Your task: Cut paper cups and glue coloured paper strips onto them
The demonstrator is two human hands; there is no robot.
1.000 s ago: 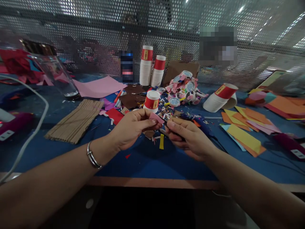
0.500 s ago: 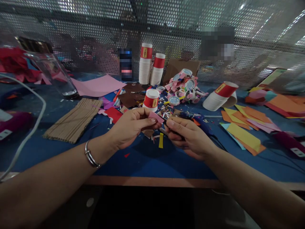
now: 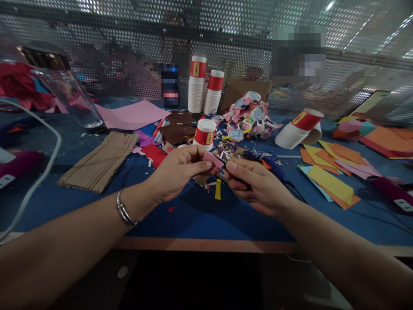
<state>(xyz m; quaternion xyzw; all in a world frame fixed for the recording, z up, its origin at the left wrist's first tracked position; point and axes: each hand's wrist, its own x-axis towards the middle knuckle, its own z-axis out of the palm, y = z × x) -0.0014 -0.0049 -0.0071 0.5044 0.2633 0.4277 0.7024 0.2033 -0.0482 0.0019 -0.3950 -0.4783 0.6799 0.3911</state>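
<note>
Over the worktop (image 3: 193, 221), the right hand (image 3: 261, 187) closes around a slim dark tool (image 3: 242, 182), mostly hidden. The left hand (image 3: 172, 176) pinches a small pink paper piece (image 3: 213, 160) between thumb and fingers, just on the near side of a paper cup (image 3: 205, 133). The piece looks light, flexible and easily creased, best pinched lightly by an edge.
</note>
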